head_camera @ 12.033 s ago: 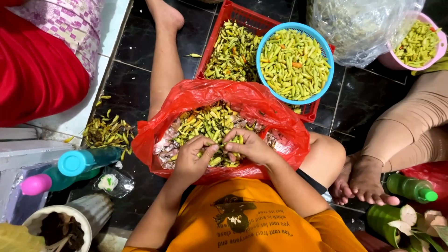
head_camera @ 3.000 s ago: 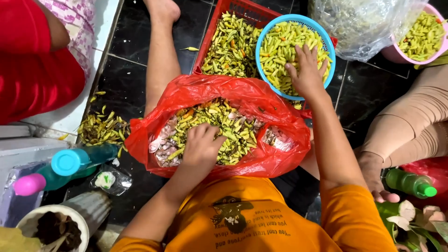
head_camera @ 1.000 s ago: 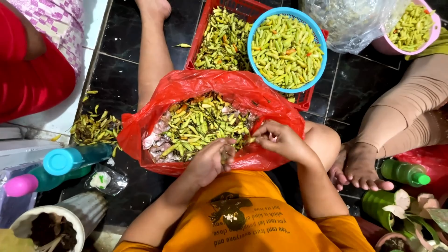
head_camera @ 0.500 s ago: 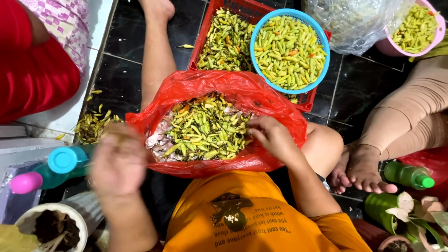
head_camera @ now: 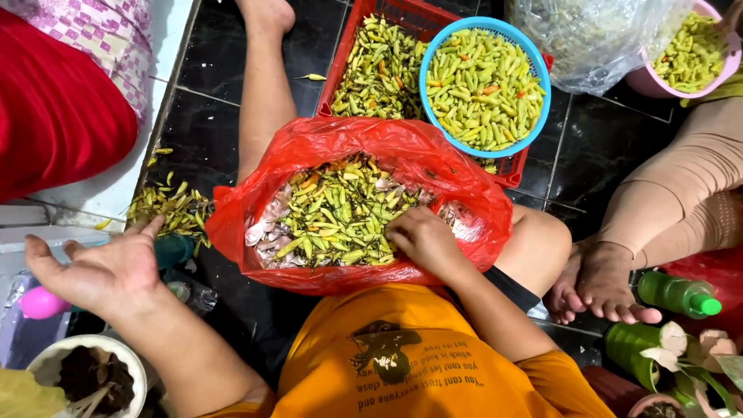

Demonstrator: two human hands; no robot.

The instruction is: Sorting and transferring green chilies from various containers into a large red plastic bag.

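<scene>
The right hand [head_camera: 424,238] rests on the heap of green chilies [head_camera: 340,213] inside the red plastic bag [head_camera: 364,147], which sits on the person's lap. Its fingers curl down into the chilies, but I cannot tell if they pinch one, because the back of the hand hides the tips. The left hand [head_camera: 104,271] is out to the side, well apart from the bag, with the palm up, the fingers spread and nothing in it. It hangs just beside a small pile of chili stems [head_camera: 166,207] on the black floor tiles [head_camera: 197,124]. A few things could go wrong here. The bag is soft and thin and only one hand is on it, so I think it could tip off the lap and spill chilies onto the floor. A sharp stem could poke a hole in the thin plastic. Chili juice stays on fingers, so rubbing an eye would sting a lot. The blue basket [head_camera: 534,66] full of chilies sits on top of the red crate [head_camera: 402,11], a bit over its edge, and a bump from an arm could knock it down. Another person's bare feet [head_camera: 600,286] are near the bag, so a kick could jolt it too.
</scene>
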